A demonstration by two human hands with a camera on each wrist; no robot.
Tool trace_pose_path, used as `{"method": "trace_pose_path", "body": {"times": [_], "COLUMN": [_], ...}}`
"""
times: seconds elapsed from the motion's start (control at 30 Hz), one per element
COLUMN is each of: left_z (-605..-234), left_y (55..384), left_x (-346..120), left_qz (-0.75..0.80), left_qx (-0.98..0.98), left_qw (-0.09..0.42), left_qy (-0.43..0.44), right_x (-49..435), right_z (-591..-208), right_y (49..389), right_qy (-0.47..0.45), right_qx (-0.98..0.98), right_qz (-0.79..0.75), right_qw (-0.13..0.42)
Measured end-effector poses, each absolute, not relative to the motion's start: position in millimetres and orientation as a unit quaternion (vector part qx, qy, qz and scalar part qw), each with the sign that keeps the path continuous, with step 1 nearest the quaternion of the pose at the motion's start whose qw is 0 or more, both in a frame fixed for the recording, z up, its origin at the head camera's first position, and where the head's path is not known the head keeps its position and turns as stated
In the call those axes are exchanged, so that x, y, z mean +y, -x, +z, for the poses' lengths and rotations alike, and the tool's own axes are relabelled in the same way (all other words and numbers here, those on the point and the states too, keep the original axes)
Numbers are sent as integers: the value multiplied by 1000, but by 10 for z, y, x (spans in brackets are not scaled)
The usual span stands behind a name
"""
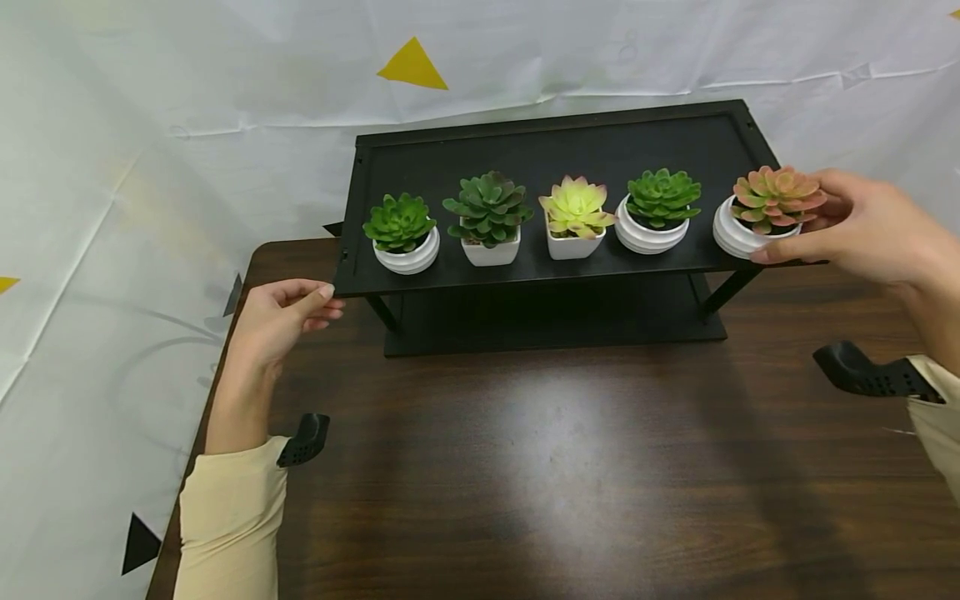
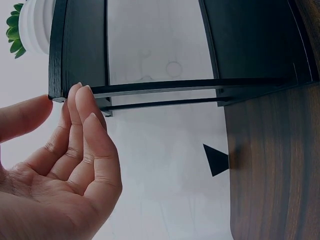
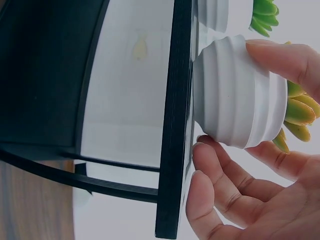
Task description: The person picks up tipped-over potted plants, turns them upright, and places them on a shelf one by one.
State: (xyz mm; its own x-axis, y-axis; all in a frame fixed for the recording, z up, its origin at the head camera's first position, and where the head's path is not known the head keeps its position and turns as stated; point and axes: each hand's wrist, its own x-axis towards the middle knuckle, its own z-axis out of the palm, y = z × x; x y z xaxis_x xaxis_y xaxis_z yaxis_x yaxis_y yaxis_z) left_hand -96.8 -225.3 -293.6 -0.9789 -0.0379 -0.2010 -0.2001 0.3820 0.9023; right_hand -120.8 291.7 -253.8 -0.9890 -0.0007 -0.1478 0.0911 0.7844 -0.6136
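A black two-tier shelf (image 1: pixel 555 158) stands on the table. Its front left corner (image 2: pixel 58 92) is between the thumb and fingertips of my left hand (image 1: pixel 273 321), which pinches it. At the right end of the top tier, my right hand (image 1: pixel 877 221) holds a round white pot (image 3: pixel 232 92) with a pink-orange succulent (image 1: pixel 776 196), thumb on one side and fingers on the other. The pot's base appears to sit on the top tier. Left of it are a bright green succulent (image 1: pixel 663 198), a yellow-green one (image 1: pixel 576 206), a dark green one (image 1: pixel 489 207) and another green one (image 1: pixel 400 222).
The brown wooden table (image 1: pixel 555 467) extends in front of the shelf. A white sheet (image 1: pixel 262 67) with yellow and black triangles covers the wall behind and at the left. The shelf's lower tier (image 1: pixel 555 321) sits on the table, under the top tier.
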Motion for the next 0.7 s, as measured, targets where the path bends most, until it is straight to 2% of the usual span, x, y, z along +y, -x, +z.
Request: {"method": "trace_pose_path", "body": {"times": [0.7], "left_z": [-2939], "left_y": [971], "left_x": [-2253], "left_qz": [552], "left_qx": [828], "left_qw": [73], "left_qy": [74], "right_x": [2915], "right_z": [-2515], "right_y": [1362], "right_qy": [-26], "right_qx": [936], "right_qz": [-339], "right_qw": [89]}}
